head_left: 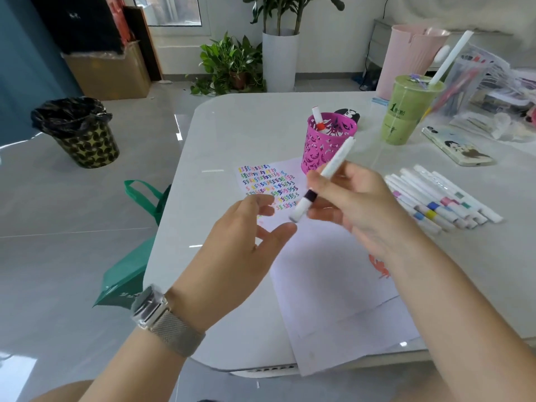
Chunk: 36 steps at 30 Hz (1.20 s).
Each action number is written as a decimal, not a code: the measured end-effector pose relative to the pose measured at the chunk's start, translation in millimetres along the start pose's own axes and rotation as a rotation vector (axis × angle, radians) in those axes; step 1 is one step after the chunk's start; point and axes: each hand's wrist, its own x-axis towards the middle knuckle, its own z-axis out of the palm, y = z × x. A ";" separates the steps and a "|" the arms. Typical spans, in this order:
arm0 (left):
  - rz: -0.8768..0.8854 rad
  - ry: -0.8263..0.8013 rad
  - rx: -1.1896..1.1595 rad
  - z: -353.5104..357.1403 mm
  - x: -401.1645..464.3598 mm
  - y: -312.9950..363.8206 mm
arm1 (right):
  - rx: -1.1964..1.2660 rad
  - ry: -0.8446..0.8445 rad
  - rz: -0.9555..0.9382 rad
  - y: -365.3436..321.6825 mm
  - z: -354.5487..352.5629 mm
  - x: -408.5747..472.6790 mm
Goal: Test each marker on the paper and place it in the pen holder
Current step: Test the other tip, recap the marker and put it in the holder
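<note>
Clearly the risk lay at the cap: the left hand point(255, 224), fingers relaxed and gripping nothing, hovered just beside the capped end of the marker point(323, 184), and a hard tug could fling ink or drop the pen onto the paper point(333, 285). The right hand point(356, 207) pinched the barrel above the sheet. Its long axis ran diagonally, capped end down toward the left hand, the other end up toward the pink pen holder point(327, 143).
</note>
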 end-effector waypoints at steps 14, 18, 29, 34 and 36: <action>0.033 0.026 0.119 3.9 3.8 -1.8 | -0.209 0.031 -0.007 18.9 40.2 2.5; 0.050 0.000 0.253 8.3 3.1 -1.6 | -0.182 -0.033 0.099 16.4 34.1 12.2; -0.009 -0.159 0.344 -8.8 -10.5 0.4 | 0.113 0.395 0.025 -15.7 -14.1 52.3; -0.163 -0.181 0.553 -27.4 3.2 -28.3 | -0.136 0.209 -0.105 15.0 8.8 32.5; -0.148 -0.194 0.597 -25.5 4.2 -27.8 | -0.223 0.177 -0.155 30.4 19.7 33.0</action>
